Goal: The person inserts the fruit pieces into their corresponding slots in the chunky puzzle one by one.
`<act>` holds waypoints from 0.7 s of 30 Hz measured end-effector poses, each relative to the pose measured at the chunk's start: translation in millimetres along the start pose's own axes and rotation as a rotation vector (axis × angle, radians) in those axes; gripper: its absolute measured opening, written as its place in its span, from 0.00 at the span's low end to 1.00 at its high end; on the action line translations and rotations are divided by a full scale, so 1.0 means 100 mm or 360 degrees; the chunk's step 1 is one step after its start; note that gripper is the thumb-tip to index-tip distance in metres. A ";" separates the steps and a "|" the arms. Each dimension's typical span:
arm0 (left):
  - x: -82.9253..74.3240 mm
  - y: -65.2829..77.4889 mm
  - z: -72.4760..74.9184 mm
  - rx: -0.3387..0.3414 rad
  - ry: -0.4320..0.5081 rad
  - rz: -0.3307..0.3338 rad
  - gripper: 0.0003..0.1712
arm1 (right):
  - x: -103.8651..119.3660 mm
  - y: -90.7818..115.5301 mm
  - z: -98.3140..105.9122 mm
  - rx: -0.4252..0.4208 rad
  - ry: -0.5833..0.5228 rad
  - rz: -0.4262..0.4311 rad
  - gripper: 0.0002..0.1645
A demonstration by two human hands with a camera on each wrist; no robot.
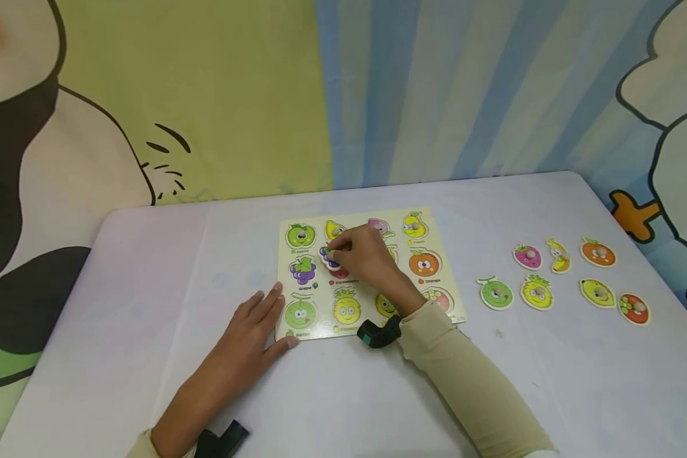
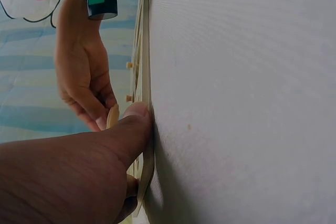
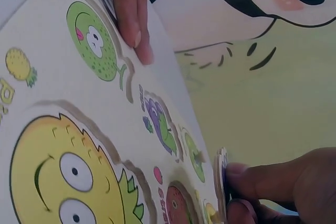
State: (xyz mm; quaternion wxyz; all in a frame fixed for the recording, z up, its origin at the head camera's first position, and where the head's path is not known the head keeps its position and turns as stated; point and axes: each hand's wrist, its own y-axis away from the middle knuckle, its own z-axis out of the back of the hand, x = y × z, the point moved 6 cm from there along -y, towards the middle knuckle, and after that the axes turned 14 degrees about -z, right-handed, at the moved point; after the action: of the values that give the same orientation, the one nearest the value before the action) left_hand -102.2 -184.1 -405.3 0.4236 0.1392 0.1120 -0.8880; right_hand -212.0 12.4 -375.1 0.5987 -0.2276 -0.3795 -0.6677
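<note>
A wooden fruit puzzle board (image 1: 325,318) lies on the white table. My right hand (image 1: 369,257) pinches a purple grape piece (image 1: 326,256) just above the board, beside the printed grape recess (image 1: 303,270) and partly over the strawberry recess (image 1: 339,273). In the right wrist view the held piece (image 3: 220,182) is tilted nearly edge-on between thumb and fingers. My left hand (image 1: 246,337) rests at the board's lower left corner, fingers straight along the left edge and thumb (image 2: 137,111) against the near edge. The right hand and forearm hide part of the board's middle.
Loose knobbed pieces lie right of the board: strawberry (image 1: 528,256), banana (image 1: 558,256), orange (image 1: 598,252), melon (image 1: 495,293), pineapple (image 1: 537,292), lemon (image 1: 598,293) and a red round piece (image 1: 633,309). Apple (image 1: 301,236) and pear (image 1: 415,226) pieces sit in the back row.
</note>
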 end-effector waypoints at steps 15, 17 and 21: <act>0.01 0.02 0.02 -0.0003 -0.0028 0.0012 0.47 | 0.17 0.03 -0.31 0.0065 0.0050 0.0019 0.04; 0.00 0.00 0.02 0.0003 -0.0023 -0.0002 0.47 | 0.18 0.03 -0.33 0.0058 0.0061 0.0036 0.04; 0.01 0.00 0.02 0.0006 -0.0027 -0.0008 0.47 | 0.23 0.03 -0.42 0.0060 0.0108 0.0124 0.05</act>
State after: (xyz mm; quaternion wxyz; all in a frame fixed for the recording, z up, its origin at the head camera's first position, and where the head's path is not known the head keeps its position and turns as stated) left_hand -103.2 -185.1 -403.7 0.4220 0.1323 0.1071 -0.8905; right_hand -206.8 -34.4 -382.2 0.6408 -0.2080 -0.3623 -0.6441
